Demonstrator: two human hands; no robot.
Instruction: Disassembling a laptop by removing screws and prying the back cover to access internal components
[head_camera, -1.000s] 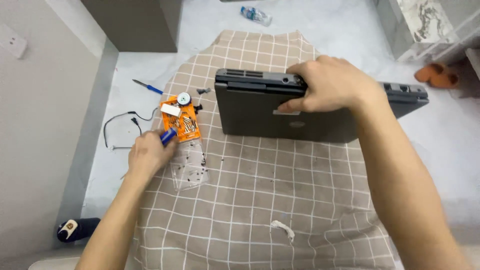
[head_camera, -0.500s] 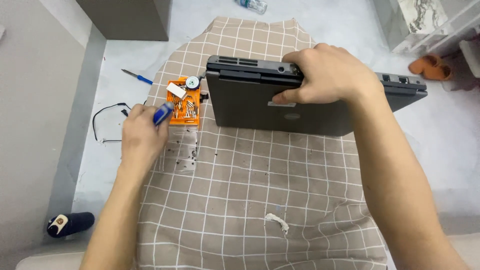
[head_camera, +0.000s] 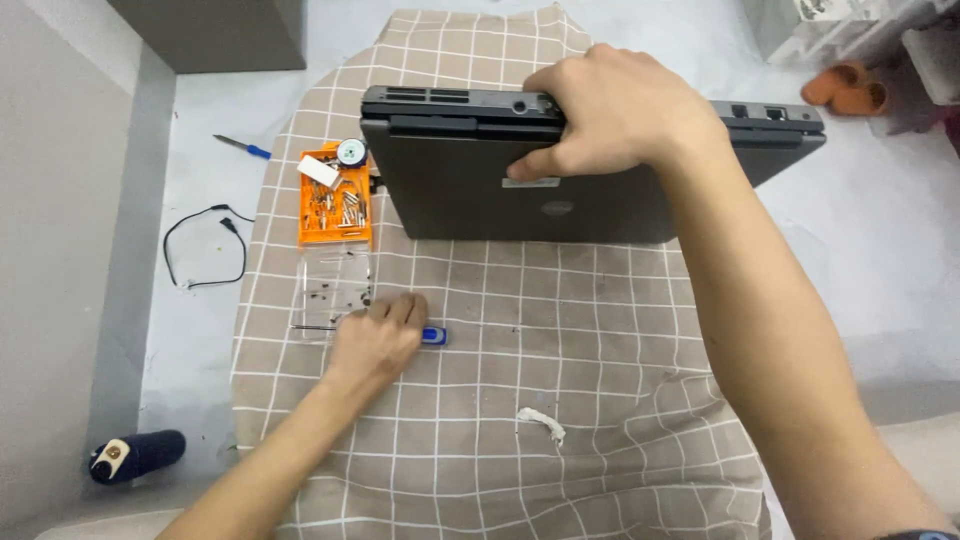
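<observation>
On checked cloth (head_camera: 560, 400), right hand (head_camera: 620, 115) grips closed laptop (head_camera: 560, 185) at 12 o'clock; left hand (head_camera: 378, 335) fingers clenched around blue-handled screwdriver (head_camera: 432, 336). Laptop unopened, disassembly apparently not begun.

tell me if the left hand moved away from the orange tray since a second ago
Yes. The left hand, gripping a blue-handled screwdriver, came toward the person from beside the orange tray onto the checked cloth.

closed dark laptop (head_camera: 560, 190), blue-handled screwdriver (head_camera: 432, 336) on cloth
</observation>
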